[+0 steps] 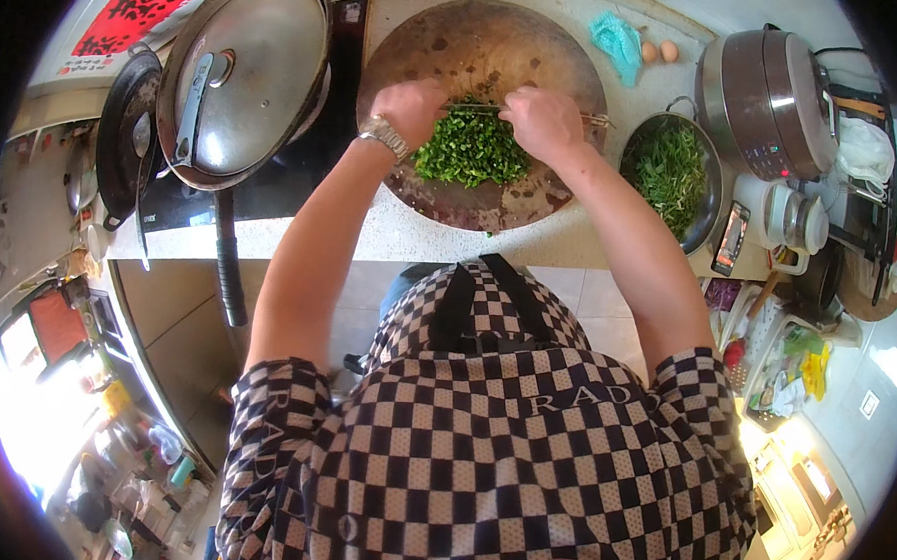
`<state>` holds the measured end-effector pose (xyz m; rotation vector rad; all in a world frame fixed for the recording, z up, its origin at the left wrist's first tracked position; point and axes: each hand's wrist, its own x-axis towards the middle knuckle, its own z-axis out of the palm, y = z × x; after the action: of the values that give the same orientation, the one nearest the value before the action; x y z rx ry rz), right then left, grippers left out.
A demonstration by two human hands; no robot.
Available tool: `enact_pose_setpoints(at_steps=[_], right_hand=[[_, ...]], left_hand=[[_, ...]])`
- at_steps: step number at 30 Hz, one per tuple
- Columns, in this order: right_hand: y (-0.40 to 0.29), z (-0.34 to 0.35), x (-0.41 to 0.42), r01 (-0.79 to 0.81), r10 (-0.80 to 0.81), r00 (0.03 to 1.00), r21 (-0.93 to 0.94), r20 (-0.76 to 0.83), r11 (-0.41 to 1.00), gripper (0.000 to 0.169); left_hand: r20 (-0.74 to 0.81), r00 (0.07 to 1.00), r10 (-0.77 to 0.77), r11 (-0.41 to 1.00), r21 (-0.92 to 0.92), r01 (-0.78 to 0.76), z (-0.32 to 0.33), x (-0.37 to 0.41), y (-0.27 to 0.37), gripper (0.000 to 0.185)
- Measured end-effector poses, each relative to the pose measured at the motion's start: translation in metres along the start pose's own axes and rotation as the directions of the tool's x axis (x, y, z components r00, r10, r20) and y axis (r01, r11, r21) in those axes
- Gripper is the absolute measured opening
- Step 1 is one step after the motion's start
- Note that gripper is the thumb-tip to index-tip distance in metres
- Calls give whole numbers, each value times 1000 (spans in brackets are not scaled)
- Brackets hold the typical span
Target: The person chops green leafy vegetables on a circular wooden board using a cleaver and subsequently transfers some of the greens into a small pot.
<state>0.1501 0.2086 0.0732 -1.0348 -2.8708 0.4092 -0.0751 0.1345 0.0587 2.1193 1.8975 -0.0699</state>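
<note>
A heap of finely chopped greens lies on the round wooden chopping board. Over the heap's far side runs a knife, seen nearly edge-on, so its blade shape is hidden. My right hand grips it toward the right, where a thin end pokes out past the fingers. At the knife's left end, my left hand is closed, with the fingertips out of sight; a metal watch circles that wrist.
Right of the board are a pan of leafy greens, a teal cloth, two eggs, a rice cooker and a phone. On the left, a lidded pan sits on the black cooktop, its handle jutting past the counter edge.
</note>
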Motion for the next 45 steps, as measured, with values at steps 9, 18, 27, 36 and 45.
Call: enact_pose_setpoints(at_steps=[9, 18, 27, 36, 45], right_hand=[[-3, 2, -5, -29, 28, 998, 24, 51, 999, 22], [-6, 8, -20, -22, 18, 994, 36, 107, 999, 18], [-5, 14, -19, 23, -28, 995, 50, 95, 998, 11], [0, -2, -35, -65, 66, 998, 73, -9, 995, 29], [-4, -20, -58, -116, 125, 991, 139, -55, 984, 35]], left_hand=[[57, 998, -26, 999, 23, 24, -2, -5, 4, 17], [81, 995, -56, 998, 29, 54, 13, -23, 12, 15], [147, 984, -99, 993, 80, 88, 5, -32, 24, 19], [-500, 843, 197, 933, -169, -319, 69, -130, 68, 27], [-305, 824, 478, 865, 1, -501, 127, -128, 119, 22]])
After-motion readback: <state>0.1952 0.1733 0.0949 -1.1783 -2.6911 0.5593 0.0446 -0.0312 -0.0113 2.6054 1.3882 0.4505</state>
